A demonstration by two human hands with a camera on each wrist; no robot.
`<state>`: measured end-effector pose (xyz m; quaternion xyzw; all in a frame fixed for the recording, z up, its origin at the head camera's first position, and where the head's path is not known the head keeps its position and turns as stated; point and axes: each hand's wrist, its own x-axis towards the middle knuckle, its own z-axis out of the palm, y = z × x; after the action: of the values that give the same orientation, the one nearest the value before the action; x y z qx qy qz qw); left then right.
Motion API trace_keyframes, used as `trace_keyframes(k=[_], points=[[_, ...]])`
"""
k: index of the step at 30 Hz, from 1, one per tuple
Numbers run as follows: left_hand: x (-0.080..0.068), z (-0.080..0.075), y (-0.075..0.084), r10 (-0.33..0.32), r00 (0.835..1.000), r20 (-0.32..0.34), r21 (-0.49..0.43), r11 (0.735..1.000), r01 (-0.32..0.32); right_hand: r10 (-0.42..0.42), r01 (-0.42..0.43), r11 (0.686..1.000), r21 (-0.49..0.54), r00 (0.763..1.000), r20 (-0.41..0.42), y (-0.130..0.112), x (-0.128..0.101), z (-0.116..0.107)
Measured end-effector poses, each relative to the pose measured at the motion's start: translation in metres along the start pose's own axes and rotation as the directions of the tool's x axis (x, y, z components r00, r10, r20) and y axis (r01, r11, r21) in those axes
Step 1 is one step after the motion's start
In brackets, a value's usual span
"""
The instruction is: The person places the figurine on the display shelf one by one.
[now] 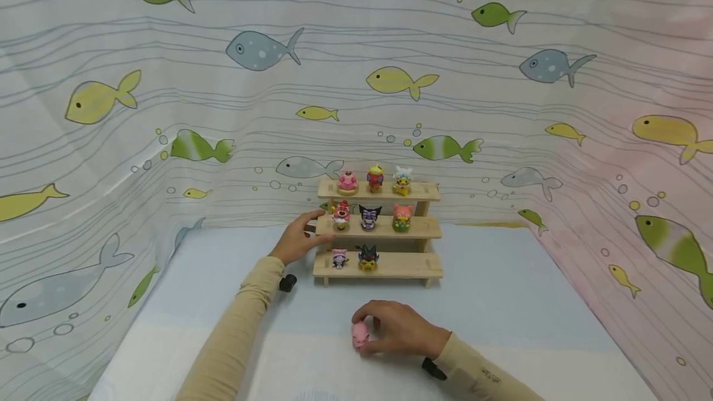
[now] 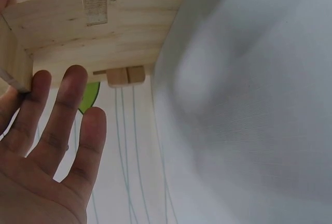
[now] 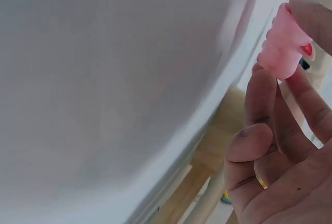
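My right hand (image 1: 398,327) pinches a small pink figurine (image 1: 360,334) between thumb and fingertips, low over the table in front of the shelf. In the right wrist view the pink figurine (image 3: 282,47) has a bumpy edge and a red spot on one side. My left hand (image 1: 294,240) holds the left end of the tiered wooden display shelf (image 1: 379,228) at its middle board, thumb in front and fingers behind. The left wrist view shows the wooden board (image 2: 129,16) from below, the outer fingers (image 2: 91,141) loosely extended beside it.
Several figurines stand on the shelf: a pink one (image 1: 348,183) on top, a pink-and-green one (image 1: 401,218) in the middle, a black-and-yellow one (image 1: 367,258) on the bottom board. Behind the pale table (image 1: 501,302) hangs a fish-print curtain (image 1: 356,36).
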<state>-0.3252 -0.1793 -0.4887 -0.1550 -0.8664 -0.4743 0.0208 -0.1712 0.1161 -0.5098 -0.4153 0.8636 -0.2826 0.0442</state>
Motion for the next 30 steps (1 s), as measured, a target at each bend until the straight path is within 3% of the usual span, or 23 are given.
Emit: trace_keyframes(k=[11,18,30], points=[[0.002,0.001,-0.002,-0.007,1.000,0.005,0.007,1.000,0.007,0.112,-0.112,0.994,0.005,0.992,-0.051,0.020,-0.014,-0.025],[0.002,0.001,-0.003,-0.015,1.000,0.009,0.002,1.000,0.015,0.108,-0.106,0.994,0.017,0.984,-0.141,0.030,-0.021,-0.047],[0.000,0.001,-0.002,-0.019,1.000,0.003,0.001,1.000,0.019,0.120,-0.126,0.992,-0.016,0.967,-0.224,0.053,-0.022,-0.078]])
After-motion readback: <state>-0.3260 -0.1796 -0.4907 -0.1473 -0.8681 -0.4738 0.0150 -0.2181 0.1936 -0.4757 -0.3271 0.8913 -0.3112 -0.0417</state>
